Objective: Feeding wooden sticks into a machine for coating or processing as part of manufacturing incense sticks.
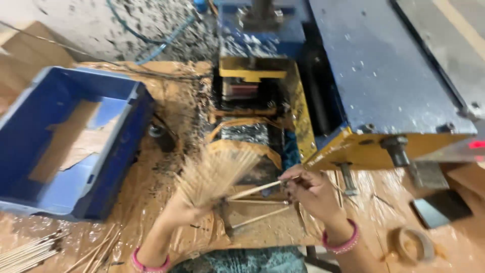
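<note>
My left hand (178,210) grips a fanned bundle of thin bamboo sticks (214,174), their tips spreading up and to the right; the bundle is motion-blurred. My right hand (310,189) pinches one single stick (252,190) between thumb and fingers, the stick pointing left toward the bundle. Two more loose sticks (257,216) lie on the tape-covered bench just below the hands. Both wrists wear pink bangles. In front of the hands stands a blue and yellow machine (262,76) with a dark opening.
A blue plastic crate (76,136) with cardboard inside sits at the left. More sticks (28,253) lie at the bottom left. A tape roll (413,244) and a dark flat block (442,208) rest at the right. Bolts stick out under the machine's blue top plate (379,65).
</note>
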